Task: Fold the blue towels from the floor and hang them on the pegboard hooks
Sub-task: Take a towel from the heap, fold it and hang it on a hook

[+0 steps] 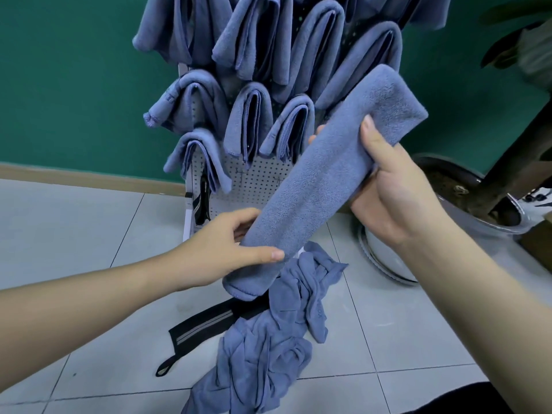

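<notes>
Left hand [230, 246]: fingers curled round the lower end of the folded blue towel [322, 180], thumb laid along its front; gripping it
Right hand [388, 186]: clasps the towel's upper part, thumb on the front face, fingertips wrapped behind; firmly closed on it
Folded blue towel: a long strip held slanted in front of the pegboard [254, 180], just below its hung towels [251, 121]
Crumpled towels [268, 348]: heaped on the tiled floor [74, 222] below the pegboard; a black strap [206, 324] beside them
</notes>
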A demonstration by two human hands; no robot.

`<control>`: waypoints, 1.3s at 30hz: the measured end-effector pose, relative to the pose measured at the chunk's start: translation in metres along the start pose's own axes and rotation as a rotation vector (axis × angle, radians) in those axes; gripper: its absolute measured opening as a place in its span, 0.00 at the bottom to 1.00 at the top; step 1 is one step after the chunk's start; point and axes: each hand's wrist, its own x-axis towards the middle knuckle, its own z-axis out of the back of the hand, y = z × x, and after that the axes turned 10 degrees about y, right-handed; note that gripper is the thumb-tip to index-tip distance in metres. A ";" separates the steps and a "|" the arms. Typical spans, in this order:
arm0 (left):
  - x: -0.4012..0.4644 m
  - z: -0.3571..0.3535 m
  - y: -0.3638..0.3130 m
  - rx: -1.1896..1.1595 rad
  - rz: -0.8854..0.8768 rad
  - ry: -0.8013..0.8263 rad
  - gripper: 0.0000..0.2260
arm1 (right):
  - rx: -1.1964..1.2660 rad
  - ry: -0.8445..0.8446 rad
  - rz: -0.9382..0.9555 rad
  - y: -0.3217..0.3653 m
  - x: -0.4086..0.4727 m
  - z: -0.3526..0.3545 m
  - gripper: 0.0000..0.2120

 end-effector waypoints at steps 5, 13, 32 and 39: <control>0.014 -0.003 -0.017 -0.070 -0.043 -0.055 0.16 | -0.043 -0.001 -0.018 -0.013 0.002 -0.008 0.19; 0.006 0.017 -0.020 -0.174 0.045 -0.090 0.11 | -0.201 -0.284 -0.141 -0.035 0.015 0.039 0.14; 0.001 0.045 -0.043 -0.266 -0.007 0.070 0.20 | -1.246 0.285 0.178 -0.066 -0.011 0.003 0.40; 0.002 0.035 -0.030 0.159 0.060 -0.114 0.17 | -1.110 0.156 0.140 -0.076 -0.004 -0.011 0.37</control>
